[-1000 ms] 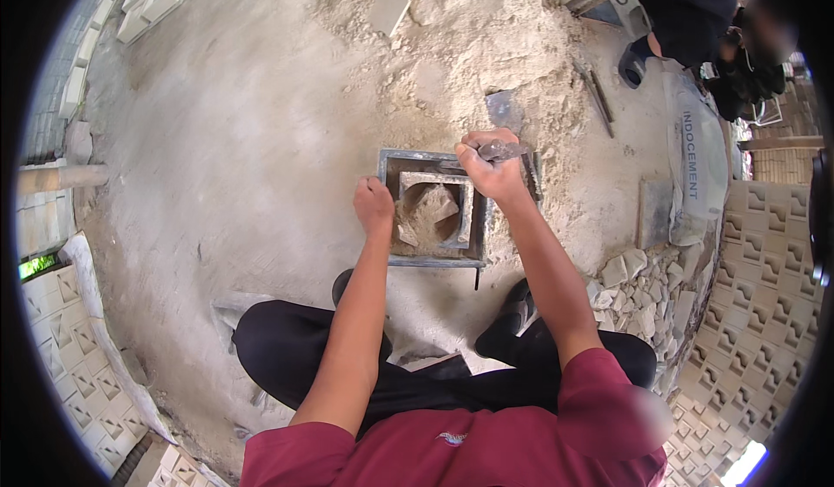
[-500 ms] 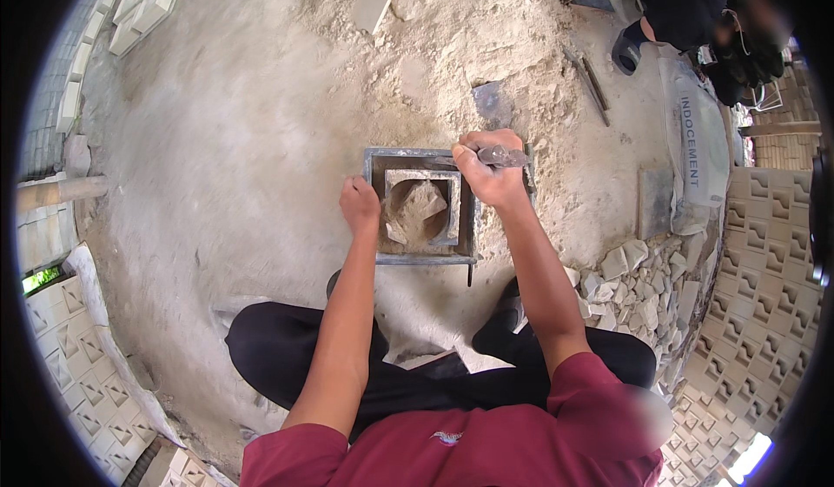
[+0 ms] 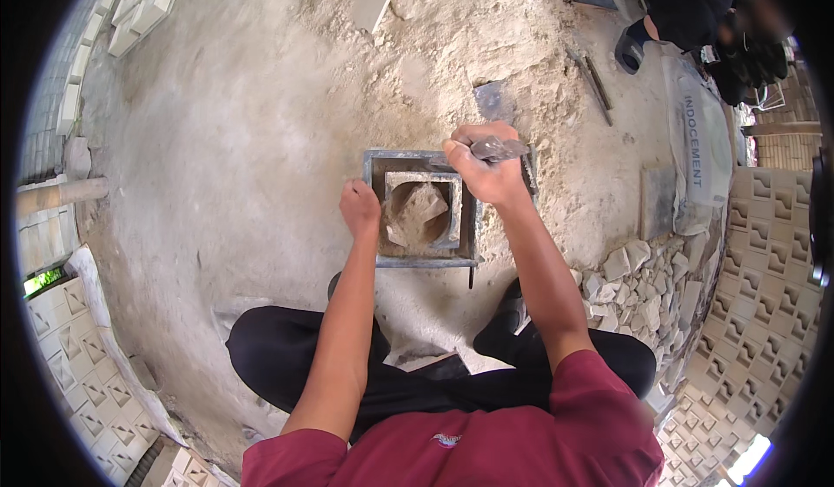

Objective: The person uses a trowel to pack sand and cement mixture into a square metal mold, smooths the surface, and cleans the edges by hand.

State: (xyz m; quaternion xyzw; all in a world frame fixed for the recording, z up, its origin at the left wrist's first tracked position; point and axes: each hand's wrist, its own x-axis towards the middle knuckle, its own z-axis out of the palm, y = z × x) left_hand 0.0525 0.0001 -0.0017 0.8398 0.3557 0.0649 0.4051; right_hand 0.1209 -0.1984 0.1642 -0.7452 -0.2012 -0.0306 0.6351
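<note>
Since half a second ago, right hand [image 3: 483, 159] up a touch toward 11 o'clock, with the trowel-like tool [image 3: 499, 149] tilting along; left hand [image 3: 359, 207] and frame roughly unchanged.

Main thing: grey metal-looking box frame [image 3: 426, 262] flat on the dusty floor [image 3: 217, 157], just past the feet. Inside it, square pale insert [image 3: 417, 177] with a round opening; angular chunk [image 3: 426, 202] and loose grit in that opening. Insert sits off-centre, wider gap on the 3 o'clock side.

Right grip: closed around the tool's handle, at the frame's 1 o'clock corner; dark blade seems to point to 9 o'clock along the far wall, mostly hidden. Left grip: fingers curled at the 9 o'clock wall; clamped on it or only resting, can't tell.

Progress, judged from the layout: partway. Insert is already inside the frame; 3 o'clock gap looks unfilled, chunk not cleared or levelled. Depth of any fill can't be read.

Outward from frame: thin rod [image 3: 472, 278] sticking out at 5 o'clock; powdery heap [image 3: 443, 61] at 12; dark flat plate [image 3: 489, 100] at 1; two rods [image 3: 592, 87] and a co-worker's shoe [image 3: 629, 50] at 2; pale sack [image 3: 699, 152] between 2 and 3; flat slab [image 3: 658, 202] at 3; broken stone pile [image 3: 638, 287] at 4; stacked patterned blocks [image 3: 82, 357] at 8.
</note>
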